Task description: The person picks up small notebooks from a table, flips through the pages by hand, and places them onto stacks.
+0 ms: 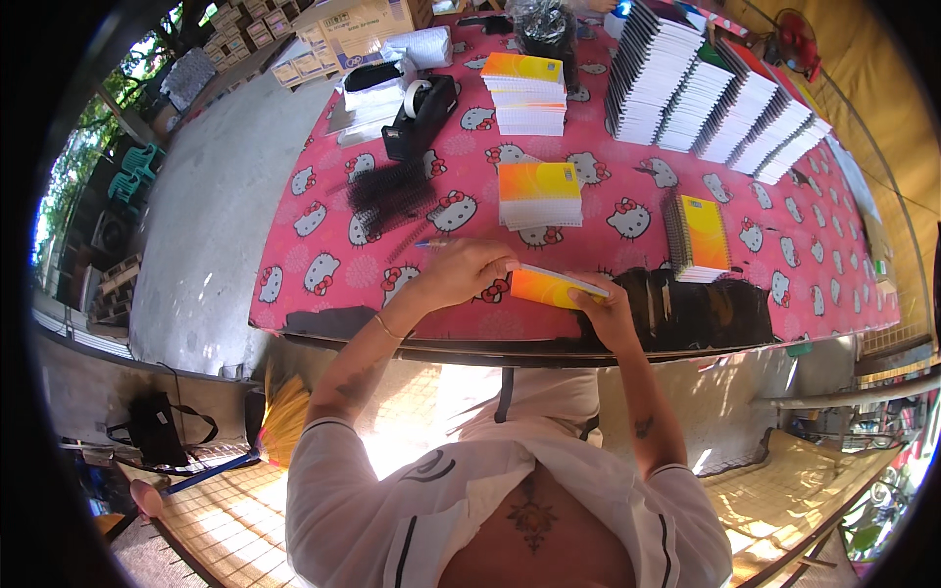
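Note:
Near the front edge of the table, my right hand [608,306] grips the right end of a small yellow-and-orange notebook [544,288], its white page edges tilted up. At the notebook's left end, the fingers of my left hand [472,270] are pinched together; what they hold, if anything, is too small to make out. A loose pile of black binding coils [392,199] lies beyond my left hand. Straight ahead is a short stack of unbound notebooks [540,196] with matching covers. To the right, coil-bound notebooks [702,237] are piled up.
A taller stack of orange-covered notebooks [524,93] stands farther back. Large spiral notebooks [657,73] rise in tall stacks at the far right. A black tape dispenser [421,118] sits at the far left. Pink patterned cloth [323,230] covers the table; cardboard boxes [363,34] stand beyond.

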{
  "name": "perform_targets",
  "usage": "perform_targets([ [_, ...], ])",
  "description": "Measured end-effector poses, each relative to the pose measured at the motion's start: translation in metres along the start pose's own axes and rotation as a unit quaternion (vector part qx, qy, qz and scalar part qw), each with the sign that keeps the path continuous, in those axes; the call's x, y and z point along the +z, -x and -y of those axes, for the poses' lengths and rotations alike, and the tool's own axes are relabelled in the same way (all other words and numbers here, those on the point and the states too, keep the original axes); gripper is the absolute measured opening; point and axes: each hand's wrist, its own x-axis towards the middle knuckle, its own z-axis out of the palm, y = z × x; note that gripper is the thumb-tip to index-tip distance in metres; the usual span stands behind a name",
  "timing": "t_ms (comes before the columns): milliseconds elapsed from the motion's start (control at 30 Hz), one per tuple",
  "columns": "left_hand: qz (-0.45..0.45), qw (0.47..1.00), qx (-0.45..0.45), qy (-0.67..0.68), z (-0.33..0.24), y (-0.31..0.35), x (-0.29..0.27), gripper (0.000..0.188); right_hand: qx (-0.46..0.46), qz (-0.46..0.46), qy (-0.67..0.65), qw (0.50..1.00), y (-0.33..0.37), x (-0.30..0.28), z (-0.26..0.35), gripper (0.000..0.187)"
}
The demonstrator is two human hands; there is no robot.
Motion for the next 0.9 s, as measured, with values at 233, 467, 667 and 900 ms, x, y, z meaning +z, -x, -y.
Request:
perform_targets([
  [233,-0.007,0.999,-0.002,-0.054,-0.021,-0.005,0.002,0.03,-0.033,-0.016,0.012,0.999,0.007,0.004,0.013,0.026],
  [467,-0.15,0.93,-0.028,-0.335,-0.058,0.024,0.079,0.08,-0.021,-0.114,-0.051,0.992,0.014,0.024,0.04,0.028],
  [667,-0.161,0.92,-0.043,-0.354,-0.058,-0.017,0.038,0.082,-0.021,-0.082,-0.076,0.994,0.013,0.028,0.041,0.029],
  [900,-0.144,0.925,-0.019,-0.35,-0.07,-0.013,0.046,0.084,-0.019,-0.061,-0.045,0.997,0.019,0.022,0.039,0.03],
])
